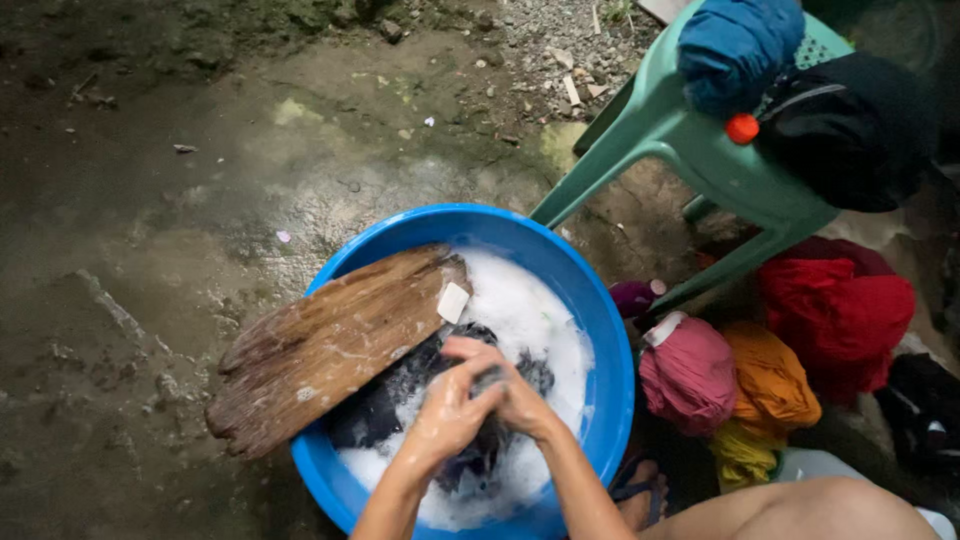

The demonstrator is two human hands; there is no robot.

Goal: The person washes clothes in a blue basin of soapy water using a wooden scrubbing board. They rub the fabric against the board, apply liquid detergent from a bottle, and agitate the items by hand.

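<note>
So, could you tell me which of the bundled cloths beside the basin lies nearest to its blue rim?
The pink bundle: it sits right beside the basin, while the orange bundle and red bundle lie farther off.

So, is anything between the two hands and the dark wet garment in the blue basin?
Nothing visible: the left hand and right hand already grip the dark wet garment amid suds. The wooden washboard lies beside them across the blue plastic basin rim.
</note>
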